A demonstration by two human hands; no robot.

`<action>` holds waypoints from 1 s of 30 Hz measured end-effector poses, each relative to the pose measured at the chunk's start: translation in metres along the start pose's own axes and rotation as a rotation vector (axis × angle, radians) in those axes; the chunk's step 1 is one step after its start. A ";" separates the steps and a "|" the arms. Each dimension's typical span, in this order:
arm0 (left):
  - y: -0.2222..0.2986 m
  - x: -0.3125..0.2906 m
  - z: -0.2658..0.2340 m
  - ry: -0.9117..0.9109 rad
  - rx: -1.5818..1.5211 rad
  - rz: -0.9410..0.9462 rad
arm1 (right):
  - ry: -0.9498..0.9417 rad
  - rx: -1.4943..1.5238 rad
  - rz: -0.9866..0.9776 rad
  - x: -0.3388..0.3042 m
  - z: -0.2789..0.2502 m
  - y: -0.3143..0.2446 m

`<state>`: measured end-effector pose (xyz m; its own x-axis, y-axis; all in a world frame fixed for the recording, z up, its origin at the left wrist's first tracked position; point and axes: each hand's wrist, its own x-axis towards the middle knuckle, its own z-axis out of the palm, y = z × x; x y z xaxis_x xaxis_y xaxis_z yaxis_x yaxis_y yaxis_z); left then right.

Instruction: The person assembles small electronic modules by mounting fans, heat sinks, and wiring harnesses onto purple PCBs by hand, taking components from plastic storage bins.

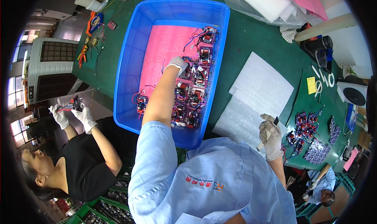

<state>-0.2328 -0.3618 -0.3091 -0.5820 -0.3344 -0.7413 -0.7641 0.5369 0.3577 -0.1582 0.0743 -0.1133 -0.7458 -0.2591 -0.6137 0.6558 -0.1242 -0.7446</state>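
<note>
My left hand (178, 63), in a white glove, reaches into a blue plastic bin (131, 59). Its fingers are curled down at a circuit board (187, 72) with wires; the fingertips are partly hidden. Several similar boards with red-and-black components (196, 96) stand in rows along the bin's right side, on pink foam sheet (163, 43). Another board (141, 102) sits apart near the left wall. My right hand (271, 137), gloved, is raised outside the bin at the right. It is closed around a slim tool with a dark end (276, 120) and a pale end; its exact kind is unclear.
White foam sheets (263, 82) lie on the green table right of the bin. More boards (306, 123) are farther right. Pliers (83, 55) lie at the left. A co-worker (84, 157) on the left holds a wired board (76, 103); another person (322, 184) sits lower right.
</note>
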 end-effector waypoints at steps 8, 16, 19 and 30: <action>-0.041 0.027 0.015 0.115 0.146 0.024 | -0.024 -0.020 0.004 -0.008 -0.002 -0.002; -0.005 -0.028 0.009 -0.030 -0.160 0.076 | 0.232 -0.225 0.072 -0.029 -0.074 0.045; -0.048 -0.004 -0.009 0.079 0.203 0.171 | 0.400 -0.526 0.013 -0.039 -0.133 0.125; 0.108 -0.300 0.007 -0.021 0.068 0.249 | 1.338 -0.710 -0.027 -0.139 -0.303 0.209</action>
<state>-0.1386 -0.1978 -0.0518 -0.7434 -0.1692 -0.6471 -0.5769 0.6518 0.4923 0.0474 0.3745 -0.2627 -0.5660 0.8198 -0.0866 0.7418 0.4607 -0.4874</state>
